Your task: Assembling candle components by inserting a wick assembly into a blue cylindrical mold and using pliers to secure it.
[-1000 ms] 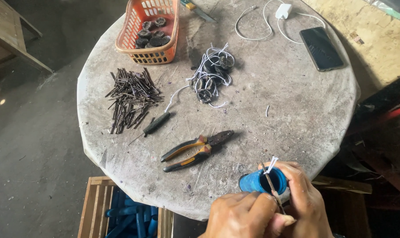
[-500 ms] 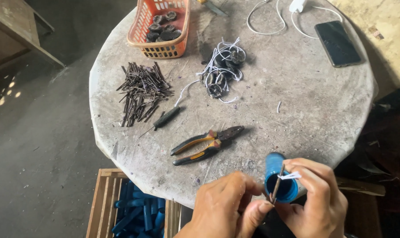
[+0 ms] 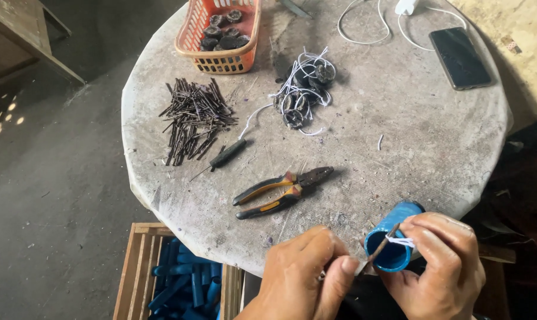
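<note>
We're low over the near edge of the round counter (image 3: 434, 148), and our right hand (image 3: 440, 269) is wrapped around a short blue tube (image 3: 391, 244), open mouth turned toward us, white string (image 3: 400, 241) pinched against its rim under the thumb. Our left hand (image 3: 307, 278) is closed too, fingertips nipping the near end of a thin dark rod (image 3: 378, 250) that slants up into the tube's mouth.

That tube looks like light, rigid plastic to us, smooth enough to twist in the grip, so a full wrap round the barrel, as we have it, seems the sound hold. The rod reads as stiff and skinny; pinched at its very end it could swivel, and a hold nearer the middle would likely steady it. The string is limp and needs that thumb on it.

Further up the counter lie orange-handled pliers (image 3: 280, 192), a black-handled awl (image 3: 224, 157), a heap of dark rods (image 3: 191, 115), black discs tangled in white string (image 3: 304, 89), an orange basket (image 3: 221, 32) and a phone (image 3: 461, 56). Below the counter's edge, a wooden crate (image 3: 139, 255) holds more blue tubes.
</note>
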